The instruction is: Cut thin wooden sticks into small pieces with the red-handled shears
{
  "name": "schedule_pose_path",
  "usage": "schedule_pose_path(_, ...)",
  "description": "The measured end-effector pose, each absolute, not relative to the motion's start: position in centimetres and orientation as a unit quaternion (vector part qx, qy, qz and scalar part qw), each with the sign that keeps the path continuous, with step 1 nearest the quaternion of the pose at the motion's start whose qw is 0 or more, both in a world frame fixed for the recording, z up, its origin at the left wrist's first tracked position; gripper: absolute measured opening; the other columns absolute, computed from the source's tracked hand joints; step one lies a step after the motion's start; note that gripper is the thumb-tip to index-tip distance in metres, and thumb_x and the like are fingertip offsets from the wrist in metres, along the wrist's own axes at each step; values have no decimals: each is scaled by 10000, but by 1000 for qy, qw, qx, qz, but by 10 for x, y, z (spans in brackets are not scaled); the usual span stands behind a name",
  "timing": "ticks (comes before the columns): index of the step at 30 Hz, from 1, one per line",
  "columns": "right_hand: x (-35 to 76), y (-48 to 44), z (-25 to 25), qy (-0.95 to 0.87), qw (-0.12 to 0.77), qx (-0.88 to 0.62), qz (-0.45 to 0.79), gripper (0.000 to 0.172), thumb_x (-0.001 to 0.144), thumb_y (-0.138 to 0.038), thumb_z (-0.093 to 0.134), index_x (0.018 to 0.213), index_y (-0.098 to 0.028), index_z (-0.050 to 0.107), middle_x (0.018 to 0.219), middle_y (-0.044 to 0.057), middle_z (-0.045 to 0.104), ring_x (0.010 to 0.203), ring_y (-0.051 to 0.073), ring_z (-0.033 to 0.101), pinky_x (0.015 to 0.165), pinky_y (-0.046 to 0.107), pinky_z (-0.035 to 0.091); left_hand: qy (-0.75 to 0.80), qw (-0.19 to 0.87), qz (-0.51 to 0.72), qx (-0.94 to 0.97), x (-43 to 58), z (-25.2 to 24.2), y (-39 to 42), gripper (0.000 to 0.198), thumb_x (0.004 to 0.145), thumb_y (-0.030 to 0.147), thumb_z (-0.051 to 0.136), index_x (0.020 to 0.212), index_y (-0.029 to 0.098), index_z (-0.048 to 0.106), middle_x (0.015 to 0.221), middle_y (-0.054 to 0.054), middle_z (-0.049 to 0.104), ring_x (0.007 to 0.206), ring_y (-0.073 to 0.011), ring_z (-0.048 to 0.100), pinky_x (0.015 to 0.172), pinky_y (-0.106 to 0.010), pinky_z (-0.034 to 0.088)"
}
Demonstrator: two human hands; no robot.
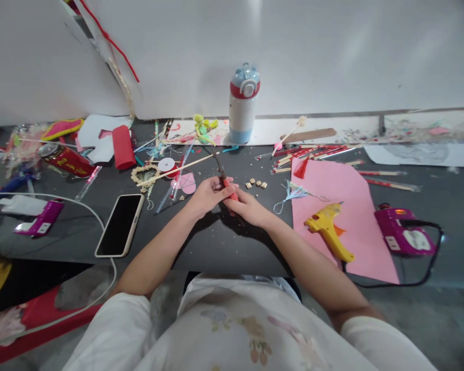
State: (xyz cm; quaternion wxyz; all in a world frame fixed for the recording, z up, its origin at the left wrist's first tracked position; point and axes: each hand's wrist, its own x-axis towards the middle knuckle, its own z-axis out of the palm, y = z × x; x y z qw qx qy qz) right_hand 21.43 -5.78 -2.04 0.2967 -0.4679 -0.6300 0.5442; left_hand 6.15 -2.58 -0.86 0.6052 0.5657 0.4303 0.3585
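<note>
Both my hands meet at the middle of the dark table. My right hand [246, 205] grips a red-handled cutting tool [227, 187] whose dark jaws point away from me. My left hand [208, 193] closes around the same spot from the left, touching the tool's handle; whether it also pinches a small piece there is hidden by the fingers. A long thin wooden stick [176, 170] lies just beyond my left hand. Several small wooden pieces [255, 184] sit just right of the tool.
A phone [119, 224] lies face up at left, a yellow glue gun [328, 227] on pink paper [348, 216] at right, with a purple power box [404, 232] beyond it. A water bottle [243, 103] stands by the white wall. Sticks, tassels and scraps litter the back.
</note>
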Motion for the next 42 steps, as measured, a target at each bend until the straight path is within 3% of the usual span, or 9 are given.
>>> schedule_pose_path(17,215,-58,-19,-638,289,-484,525,315,817,-500,451,781,-188,468,702,-5,557,648,134,497,632,288,369,450,614,374,529,68,-9,-27,589,588,500,759,986,97,597,916,-131,703,867,-205,668,880,-378,490)
schedule_pose_path(22,218,-55,-17,-648,271,-526,479,370,801,-559,432,790,-192,478,750,13,569,699,157,517,666,301,374,442,578,367,580,65,-11,-26,555,671,594,652,966,127,600,924,-109,693,888,-181,648,862,-335,485)
schedule_pose_path(25,220,-54,-16,-656,244,-572,427,414,783,-607,426,794,-195,476,765,30,568,718,176,518,672,307,366,466,504,326,650,53,-3,-25,496,789,608,498,926,147,621,850,-77,681,760,-154,636,708,-289,497)
schedule_pose_path(27,221,-54,-15,-659,226,-597,397,416,786,-611,418,787,-197,463,777,39,567,724,184,517,664,305,358,514,353,319,713,43,4,-25,419,843,544,462,893,164,632,753,-50,662,681,-145,608,671,-289,477)
schedule_pose_path(30,222,-55,-13,-666,212,-609,376,410,787,-608,429,772,-199,454,783,40,568,712,182,512,642,295,345,529,39,361,767,33,12,-23,336,890,421,425,902,174,652,876,-83,650,874,-189,583,844,-347,433)
schedule_pose_path(32,223,-56,-12,-671,214,-593,390,411,784,-609,446,773,-199,467,770,30,571,695,171,510,634,287,344,527,-66,327,781,29,13,-20,340,904,378,400,1042,177,637,1010,-110,638,988,-218,559,887,-360,403)
schedule_pose_path(35,225,-56,-12,-665,220,-558,446,417,782,-611,468,766,-195,491,708,9,567,650,153,509,612,277,350,568,-85,240,782,25,8,-16,394,925,398,349,1172,205,588,997,-100,658,890,-212,600,733,-317,415)
schedule_pose_path(38,228,-55,-13,-638,229,-503,536,412,790,-592,483,711,-187,476,626,-6,546,589,136,505,577,269,360,604,-66,217,764,22,4,-13,393,928,428,333,1096,244,635,881,-69,678,770,-189,613,616,-288,369)
schedule_pose_path(42,230,-54,-11,-597,248,-449,617,385,801,-541,506,670,-181,466,572,-15,527,529,119,489,526,260,356,605,-51,246,756,18,7,-11,360,915,418,377,1019,253,679,783,-47,671,724,-169,601,577,-270,322)
